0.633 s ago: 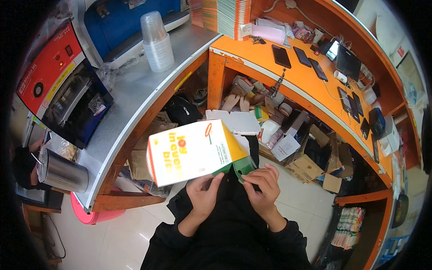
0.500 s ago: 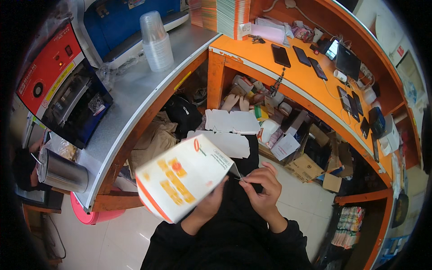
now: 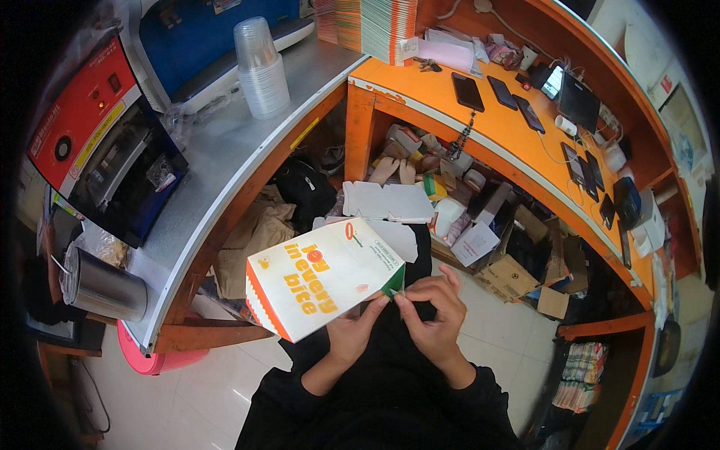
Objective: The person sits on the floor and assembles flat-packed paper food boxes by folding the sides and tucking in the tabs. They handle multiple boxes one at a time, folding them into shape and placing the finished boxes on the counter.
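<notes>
A white food carton point(image 3: 315, 281) with yellow-orange lettering, an orange edge and a green end is held tilted over my lap. My left hand point(image 3: 351, 341) grips its lower right side, thumb at the green end and other fingers partly behind it. With thumb and fingertips, my right hand point(image 3: 431, 307) pinches a small green flap at the carton's right corner. Both hands' fingertips nearly meet there. Just beyond the carton, flat white cardboard pieces point(image 3: 386, 202) lie over my black-clothed legs, one partly covered by it.
A metal counter point(image 3: 217, 142) at left carries a red-and-black machine point(image 3: 94, 142), stacked clear plastic cups point(image 3: 262, 82) and a steel container point(image 3: 109, 289). Several phones point(image 3: 529, 114) lie on the orange desk point(image 3: 427, 82). Open cardboard boxes point(image 3: 517, 266) crowd beneath it. A pink stool point(image 3: 154, 360) stands lower left.
The carton has shifted right and slightly up, turning so its green end shows. My left hand has moved up closer to my right hand, which still pinches at the corner.
</notes>
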`<action>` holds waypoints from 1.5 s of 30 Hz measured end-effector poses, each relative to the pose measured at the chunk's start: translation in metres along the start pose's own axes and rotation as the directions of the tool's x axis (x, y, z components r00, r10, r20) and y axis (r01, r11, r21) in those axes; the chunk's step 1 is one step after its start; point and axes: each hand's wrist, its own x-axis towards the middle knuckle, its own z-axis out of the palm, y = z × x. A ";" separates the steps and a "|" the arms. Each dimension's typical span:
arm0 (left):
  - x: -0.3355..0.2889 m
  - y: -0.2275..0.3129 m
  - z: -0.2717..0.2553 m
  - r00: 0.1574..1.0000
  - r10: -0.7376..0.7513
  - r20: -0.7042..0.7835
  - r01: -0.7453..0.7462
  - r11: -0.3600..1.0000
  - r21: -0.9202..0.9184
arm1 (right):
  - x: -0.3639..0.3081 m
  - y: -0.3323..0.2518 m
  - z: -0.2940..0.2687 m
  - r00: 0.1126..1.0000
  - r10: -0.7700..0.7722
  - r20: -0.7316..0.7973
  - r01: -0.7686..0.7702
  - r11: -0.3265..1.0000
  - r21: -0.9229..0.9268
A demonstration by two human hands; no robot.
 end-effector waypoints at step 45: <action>0.025 0.064 -0.010 0.976 0.160 0.145 -0.203 0.908 0.366 | 0.000 -0.018 -0.018 0.856 -0.517 0.006 0.498 0.820 -0.281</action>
